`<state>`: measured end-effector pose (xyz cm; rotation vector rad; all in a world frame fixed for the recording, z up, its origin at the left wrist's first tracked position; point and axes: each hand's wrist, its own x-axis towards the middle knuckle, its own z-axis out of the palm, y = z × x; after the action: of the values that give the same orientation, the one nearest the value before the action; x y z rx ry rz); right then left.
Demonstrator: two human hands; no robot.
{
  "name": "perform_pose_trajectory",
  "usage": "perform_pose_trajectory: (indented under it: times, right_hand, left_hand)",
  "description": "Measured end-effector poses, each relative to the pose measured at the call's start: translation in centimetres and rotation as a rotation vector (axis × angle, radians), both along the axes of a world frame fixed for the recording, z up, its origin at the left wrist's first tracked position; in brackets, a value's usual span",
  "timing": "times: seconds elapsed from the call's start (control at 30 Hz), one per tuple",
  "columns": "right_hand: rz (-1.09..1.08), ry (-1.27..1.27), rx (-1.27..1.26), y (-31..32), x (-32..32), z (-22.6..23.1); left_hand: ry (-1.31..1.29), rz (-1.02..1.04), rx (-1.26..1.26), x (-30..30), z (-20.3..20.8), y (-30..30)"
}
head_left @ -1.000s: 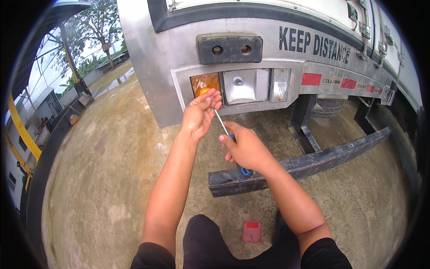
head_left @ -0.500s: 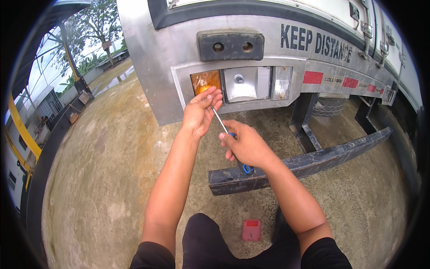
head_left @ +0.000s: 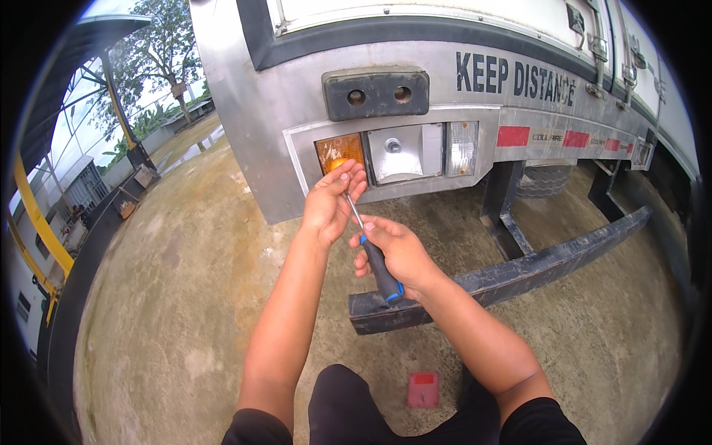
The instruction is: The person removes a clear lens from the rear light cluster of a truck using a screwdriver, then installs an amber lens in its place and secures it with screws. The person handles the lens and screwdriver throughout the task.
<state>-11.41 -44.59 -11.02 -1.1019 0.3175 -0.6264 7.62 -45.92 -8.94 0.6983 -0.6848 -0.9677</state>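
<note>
My right hand [head_left: 400, 256] holds a screwdriver [head_left: 380, 271] by its black and blue handle, with the metal shaft slanting up and left. Around the upper end of that shaft, my left hand [head_left: 326, 208] has its thumb and fingertips pinched together, which hides the tip and anything held there. Just behind these fingers is the amber lens [head_left: 339, 152] of a truck's rear lamp. Beside it, the middle lamp housing [head_left: 400, 152] has no cover, so its silvery inside and a bulb socket show. A clear lens [head_left: 463, 148] sits at the right end.
A red lens cover [head_left: 423, 391] lies on the concrete ground near my legs. Below the lamps runs a dark metal bumper bar [head_left: 482, 285] on brackets. A black rubber bumper block [head_left: 376, 94] juts out above the lamps. Yellow posts [head_left: 44, 230] stand at far left.
My right hand and the screwdriver have shifted slightly left, and more of the handle now shows. The left hand keeps its pinch beside the amber lens. The view has tilted a little.
</note>
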Motion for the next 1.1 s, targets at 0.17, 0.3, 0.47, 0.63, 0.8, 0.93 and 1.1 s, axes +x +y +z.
perform_pose_trajectory:
  times: [0.17,0.3,0.47,0.63,0.8,0.93,1.1]
  right_hand:
    - [-0.01,-0.024,0.018,0.3,0.2,-0.5]
    - [-0.012,-0.057,0.047,0.3,0.4,-0.6]
    - [-0.016,-0.106,0.09,0.6,0.5,-0.8]
    - [-0.003,-0.187,0.156,1.0,0.8,-1.4]
    - [-0.046,-0.25,0.106,2.0,2.1,-2.5]
    - [-0.02,-0.236,0.096,1.4,1.9,-2.8]
    - [0.006,-0.209,0.107,0.4,1.6,-2.5]
  left_hand:
    - [0.003,0.01,-0.004,0.0,-0.3,-0.3]
    - [0.003,0.015,-0.006,0.1,-0.4,-0.4]
    - [0.029,0.016,0.0,0.0,-0.4,-0.4]
    - [0.058,0.043,-0.02,-0.2,-0.4,-0.5]
    - [0.099,0.063,-0.046,-0.5,-0.6,-0.8]
    - [0.062,0.059,-0.033,-0.2,-0.8,-0.8]
    - [0.009,0.02,-0.007,0.1,-0.3,-0.3]
